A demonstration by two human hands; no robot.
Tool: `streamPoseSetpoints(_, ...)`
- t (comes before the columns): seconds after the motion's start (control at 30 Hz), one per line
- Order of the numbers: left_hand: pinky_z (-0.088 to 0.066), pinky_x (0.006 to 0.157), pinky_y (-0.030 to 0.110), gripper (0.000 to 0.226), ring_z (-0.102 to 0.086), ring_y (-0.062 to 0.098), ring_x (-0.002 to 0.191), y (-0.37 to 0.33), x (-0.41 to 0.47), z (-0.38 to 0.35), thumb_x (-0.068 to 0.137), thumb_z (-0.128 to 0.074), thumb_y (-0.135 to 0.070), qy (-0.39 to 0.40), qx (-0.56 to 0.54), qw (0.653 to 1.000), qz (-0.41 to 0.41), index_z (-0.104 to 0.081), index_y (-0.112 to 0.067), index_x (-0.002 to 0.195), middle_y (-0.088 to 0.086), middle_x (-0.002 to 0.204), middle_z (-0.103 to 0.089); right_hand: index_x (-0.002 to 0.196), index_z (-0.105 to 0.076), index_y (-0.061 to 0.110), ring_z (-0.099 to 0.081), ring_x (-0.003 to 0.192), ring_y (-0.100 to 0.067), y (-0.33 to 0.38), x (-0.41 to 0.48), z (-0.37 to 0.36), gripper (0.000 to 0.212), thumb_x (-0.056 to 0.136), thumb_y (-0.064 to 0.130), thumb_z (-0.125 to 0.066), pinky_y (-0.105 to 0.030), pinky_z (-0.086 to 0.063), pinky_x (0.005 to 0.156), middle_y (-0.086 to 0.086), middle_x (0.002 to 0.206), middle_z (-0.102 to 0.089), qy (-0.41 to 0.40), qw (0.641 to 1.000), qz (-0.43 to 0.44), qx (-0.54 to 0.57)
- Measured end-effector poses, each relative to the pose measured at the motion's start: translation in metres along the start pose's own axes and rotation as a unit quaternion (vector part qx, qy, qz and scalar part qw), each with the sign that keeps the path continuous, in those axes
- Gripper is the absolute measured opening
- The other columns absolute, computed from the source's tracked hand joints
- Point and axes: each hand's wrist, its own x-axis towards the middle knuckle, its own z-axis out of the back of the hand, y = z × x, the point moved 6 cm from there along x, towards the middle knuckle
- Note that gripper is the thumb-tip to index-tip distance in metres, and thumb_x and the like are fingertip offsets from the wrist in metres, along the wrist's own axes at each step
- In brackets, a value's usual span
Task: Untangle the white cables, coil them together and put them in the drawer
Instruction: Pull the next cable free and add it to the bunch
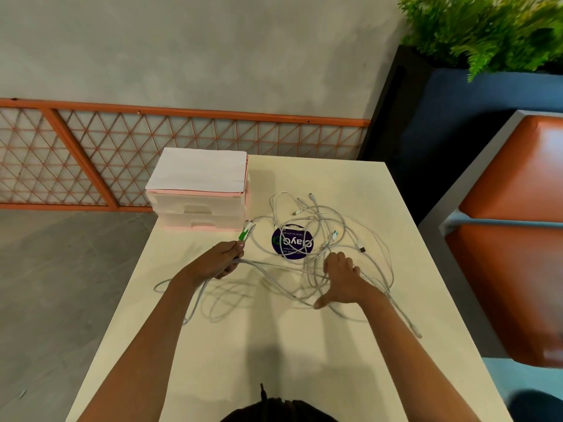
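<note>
Nearest me, loose loops of the white cables (318, 226) trail over the desk (274, 354), one end running off toward its right edge. My left hand (221, 261) is closed around a few strands just behind the green-tipped plugs (245, 234). My right hand (341, 278) lies flat, fingers spread, pressing on the tangle and gripping nothing. The main knot sprawls beyond it, partly over a round purple sticker (292, 242). These cords look light, limp and a bit slick (they will likely spring back into loops), so I judge the plugs the best place to pinch and draw each one through. Farthest, at the desk's left corner, sits the drawer unit (199, 213), its drawers apparently shut.
</note>
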Motion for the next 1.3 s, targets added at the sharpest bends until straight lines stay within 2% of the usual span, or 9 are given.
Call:
streamPoseSetpoints(0.17, -0.016, 0.042, 0.018, 0.037, -0.019, 0.008, 0.046, -0.008, -0.003, -0.007, 0.104, -0.028, -0.035, 0.007, 0.014, 1.000, -0.007, -0.036, -0.015, 0.074, -0.003, 0.056, -0.026, 0.116, -0.041, 0.018, -0.028, 0.106, -0.019, 0.052, 0.004, 0.003, 0.094, 0.044, 0.063, -0.084, -0.032, -0.024, 0.093, 0.001, 0.112, -0.028, -0.060, 0.995, 0.075, -0.024)
streamPoseSetpoints(0.27, -0.016, 0.043, 0.018, 0.036, -0.019, 0.009, 0.049, -0.013, -0.004, -0.009, 0.104, -0.029, -0.036, 0.013, 0.010, 1.000, -0.018, -0.036, -0.014, 0.076, -0.002, 0.058, -0.026, 0.132, -0.040, 0.024, -0.039, 0.116, -0.016, 0.071, 0.010, -0.018, 0.094, 0.056, 0.058, -0.083, -0.031, -0.031, 0.101, 0.002, 0.127, -0.045, 0.027, 0.989, 0.131, 0.066)
streamPoseSetpoints(0.4, -0.015, 0.043, 0.018, 0.036, -0.018, 0.009, 0.049, -0.019, -0.007, -0.007, 0.104, -0.030, -0.036, 0.007, -0.009, 0.999, -0.040, -0.035, -0.015, 0.075, -0.003, 0.058, -0.024, 0.110, -0.063, 0.015, -0.068, 0.082, -0.015, 0.076, 0.008, -0.042, 0.036, 0.084, 0.039, -0.069, -0.033, -0.054, 0.086, -0.007, 0.090, -0.074, 0.161, 0.961, 0.134, 0.182)
streamPoseSetpoints(0.53, -0.014, 0.044, 0.019, 0.036, -0.017, 0.011, 0.052, -0.013, -0.007, 0.003, 0.103, -0.030, -0.039, -0.008, -0.022, 0.999, -0.037, -0.036, -0.015, 0.077, -0.002, 0.060, -0.023, 0.069, -0.061, 0.014, -0.064, 0.054, -0.009, 0.050, 0.000, -0.052, 0.039, 0.093, 0.043, -0.054, -0.025, -0.051, 0.068, 0.006, 0.049, -0.062, 0.240, 0.948, 0.099, 0.184)
streamPoseSetpoints(0.63, -0.013, 0.044, 0.020, 0.036, -0.016, 0.011, 0.051, 0.000, -0.008, 0.003, 0.103, -0.029, -0.039, 0.006, -0.008, 1.000, -0.020, -0.036, -0.014, 0.077, -0.001, 0.060, -0.022, 0.059, -0.051, 0.016, -0.061, 0.044, -0.008, 0.022, -0.001, -0.043, 0.047, 0.090, 0.050, -0.056, -0.027, -0.050, 0.067, 0.004, 0.047, -0.056, 0.275, 0.945, 0.056, 0.167)
streamPoseSetpoints(0.77, -0.015, 0.041, 0.017, 0.036, -0.019, 0.006, 0.045, 0.016, -0.008, -0.009, 0.103, -0.029, -0.037, 0.019, 0.002, 1.000, 0.014, -0.035, -0.014, 0.076, -0.004, 0.057, -0.024, 0.062, -0.052, 0.016, -0.064, 0.052, -0.009, -0.009, -0.008, -0.018, 0.053, 0.090, 0.060, -0.046, -0.033, -0.050, 0.091, 0.005, 0.045, -0.058, 0.313, 0.947, 0.014, 0.074)
streamPoseSetpoints(0.97, -0.015, 0.041, 0.018, 0.037, -0.019, 0.007, 0.046, 0.028, -0.007, -0.014, 0.104, -0.028, -0.035, 0.026, -0.006, 0.999, 0.029, -0.036, -0.015, 0.074, -0.005, 0.056, -0.024, 0.071, -0.059, 0.015, -0.051, 0.046, -0.011, -0.025, -0.024, 0.015, 0.061, 0.095, 0.061, -0.027, -0.024, -0.044, 0.059, 0.002, 0.054, -0.051, 0.313, 0.947, -0.030, 0.060)
streamPoseSetpoints(1.17, -0.015, 0.042, 0.018, 0.037, -0.019, 0.008, 0.047, 0.027, -0.006, -0.011, 0.105, -0.027, -0.034, 0.028, 0.001, 0.999, 0.034, -0.035, -0.015, 0.073, -0.004, 0.056, -0.025, 0.058, -0.052, 0.018, -0.036, 0.048, -0.015, -0.060, -0.029, 0.018, 0.065, 0.092, 0.067, -0.026, -0.028, -0.038, 0.071, 0.002, 0.050, -0.036, 0.276, 0.959, -0.043, 0.043)
streamPoseSetpoints(1.3, -0.018, 0.041, 0.018, 0.038, -0.021, 0.006, 0.045, 0.034, -0.003, -0.022, 0.104, -0.027, -0.036, 0.029, 0.006, 0.999, 0.043, -0.035, -0.016, 0.073, -0.005, 0.055, -0.028, 0.085, -0.075, 0.024, -0.031, 0.049, -0.012, -0.079, -0.033, 0.013, 0.058, 0.092, 0.065, -0.033, -0.025, -0.033, 0.061, 0.004, 0.056, -0.037, 0.286, 0.954, -0.036, 0.079)
